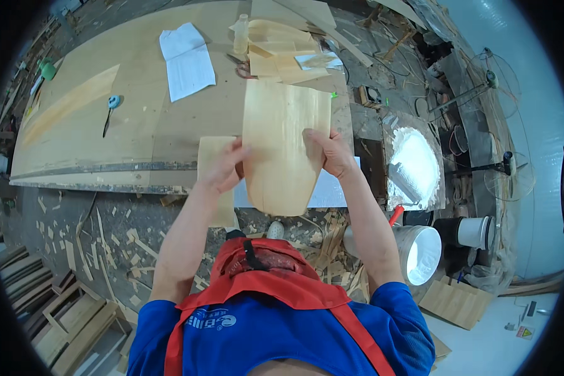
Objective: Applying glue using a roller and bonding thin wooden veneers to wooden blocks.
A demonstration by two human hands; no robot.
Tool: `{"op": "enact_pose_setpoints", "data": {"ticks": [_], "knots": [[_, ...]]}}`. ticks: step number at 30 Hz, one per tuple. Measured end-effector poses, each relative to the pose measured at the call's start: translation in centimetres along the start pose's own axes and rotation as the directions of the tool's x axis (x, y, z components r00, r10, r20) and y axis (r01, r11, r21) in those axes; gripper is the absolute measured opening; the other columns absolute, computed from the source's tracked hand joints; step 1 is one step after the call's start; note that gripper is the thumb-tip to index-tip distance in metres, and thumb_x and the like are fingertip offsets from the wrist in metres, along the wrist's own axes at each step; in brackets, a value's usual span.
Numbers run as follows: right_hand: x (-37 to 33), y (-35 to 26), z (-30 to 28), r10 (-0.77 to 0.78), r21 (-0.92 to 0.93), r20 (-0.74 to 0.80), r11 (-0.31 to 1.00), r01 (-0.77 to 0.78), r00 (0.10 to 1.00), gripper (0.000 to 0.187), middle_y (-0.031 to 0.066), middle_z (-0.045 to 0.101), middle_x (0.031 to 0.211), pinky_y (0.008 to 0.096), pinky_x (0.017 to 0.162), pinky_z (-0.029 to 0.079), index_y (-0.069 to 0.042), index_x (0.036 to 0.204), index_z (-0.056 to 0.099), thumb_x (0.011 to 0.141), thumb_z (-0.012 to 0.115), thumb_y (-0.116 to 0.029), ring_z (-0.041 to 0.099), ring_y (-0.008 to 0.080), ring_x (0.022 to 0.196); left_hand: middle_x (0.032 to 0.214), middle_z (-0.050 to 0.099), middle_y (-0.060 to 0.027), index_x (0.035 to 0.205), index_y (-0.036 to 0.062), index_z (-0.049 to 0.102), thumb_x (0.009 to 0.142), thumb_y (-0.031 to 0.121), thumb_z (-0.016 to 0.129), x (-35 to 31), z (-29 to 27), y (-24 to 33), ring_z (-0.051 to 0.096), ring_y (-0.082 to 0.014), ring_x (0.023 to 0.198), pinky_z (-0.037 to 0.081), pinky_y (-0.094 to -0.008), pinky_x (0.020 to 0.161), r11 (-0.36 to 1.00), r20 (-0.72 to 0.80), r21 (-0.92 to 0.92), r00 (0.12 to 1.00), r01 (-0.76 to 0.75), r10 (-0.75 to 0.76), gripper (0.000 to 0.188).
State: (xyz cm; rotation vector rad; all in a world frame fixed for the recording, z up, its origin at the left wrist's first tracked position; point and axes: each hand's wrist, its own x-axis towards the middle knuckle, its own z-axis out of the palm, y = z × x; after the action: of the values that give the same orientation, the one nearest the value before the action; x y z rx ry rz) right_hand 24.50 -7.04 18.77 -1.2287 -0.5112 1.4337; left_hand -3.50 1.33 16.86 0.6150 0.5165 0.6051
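A pale sheet of wood veneer (pixel 285 144), tapered toward its near end, is held up over the near edge of the workbench (pixel 188 131). My left hand (pixel 224 168) grips its left edge, with the fingers slightly blurred. On the opposite edge my right hand (pixel 335 153) is closed, thumb on top and the other fingers mostly hidden beneath. Under the held sheet, a second veneer piece (pixel 218 210) juts over the bench edge by my left hand. A whitish sheet (pixel 329 191) shows below the veneer, near my right wrist.
Farther back on the bench lie papers (pixel 188 62), scissors (pixel 241 66), a clear bottle (pixel 240 34), more veneer (pixel 282 50) and a blue-headed tool (pixel 113 103). At right are a white-coated board (pixel 413 166) with a roller, a white bucket (pixel 422 255) and fans (pixel 507 166). Wood scraps litter the floor.
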Motion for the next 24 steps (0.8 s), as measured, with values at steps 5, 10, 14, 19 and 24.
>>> {"op": "enact_pose_setpoints", "data": {"ticks": [5,10,14,19,24], "knots": [[0.2,2.6,-1.9,0.031,-0.191,-0.085,0.981,-0.046,0.996,0.027,0.0083,0.076,0.113,0.0365,0.083,0.064,-0.001,0.124,0.07,0.1,0.074,-0.012,0.076,0.019,0.096,0.119,0.076,-0.0068,0.132,0.0005,0.068,0.102,0.014,0.071,-4.2,-3.0,-8.0,0.074,-0.0168,0.106,0.06,-0.0343,0.097,0.991,-0.105,0.046,0.987,0.127,-0.122,0.033],[-2.3,2.4,-1.0,0.032,-0.447,-0.114,0.891,-0.08,0.993,0.03,0.0098,0.076,0.114,0.0348,0.082,0.064,0.003,0.126,0.069,0.101,0.072,-0.012,0.076,0.0189,0.092,0.113,0.077,-0.0042,0.126,0.0017,0.07,0.105,0.017,0.068,-6.2,-2.9,-11.7,0.072,-0.0119,0.102,0.058,-0.0306,0.092,0.951,-0.277,0.278,0.959,0.133,-0.054,0.026],[-3.6,3.6,-1.4,-0.021,-0.414,-0.041,0.91,0.002,0.999,0.031,0.0104,0.077,0.113,0.0326,0.08,0.062,0.003,0.126,0.07,0.101,0.073,-0.013,0.075,0.0179,0.092,0.103,0.075,-0.0008,0.123,0.0019,0.071,0.105,0.017,0.068,-7.2,-4.4,-12.8,0.067,-0.0079,0.091,0.054,-0.0274,0.082,0.88,-0.32,0.456,0.947,0.133,0.023,0.023],[-2.3,7.6,-1.6,-0.077,-0.602,-0.198,0.796,-0.059,0.977,0.03,0.0108,0.079,0.108,0.0312,0.077,0.06,0.004,0.121,0.073,0.1,0.074,-0.018,0.075,0.0152,0.091,0.079,0.065,-0.0019,0.112,-0.0011,0.068,0.101,0.019,0.071,-8.0,-5.1,-13.4,0.052,-0.0066,0.072,0.046,-0.0309,0.064,0.687,-0.417,0.681,0.905,0.252,0.082,0.023],[-1.6,9.3,-0.3,-0.103,-0.679,-0.273,0.725,-0.116,0.957,0.034,0.0108,0.08,0.098,0.0325,0.073,0.059,0.005,0.118,0.075,0.1,0.074,-0.023,0.075,0.0141,0.085,0.077,0.064,-0.0094,0.121,-0.0014,0.066,0.101,0.018,0.068,-8.8,-4.9,-14.1,0.055,-0.013,0.067,0.047,-0.0341,0.062,0.748,-0.367,0.661,0.897,0.065,0.247,0.028]]}}
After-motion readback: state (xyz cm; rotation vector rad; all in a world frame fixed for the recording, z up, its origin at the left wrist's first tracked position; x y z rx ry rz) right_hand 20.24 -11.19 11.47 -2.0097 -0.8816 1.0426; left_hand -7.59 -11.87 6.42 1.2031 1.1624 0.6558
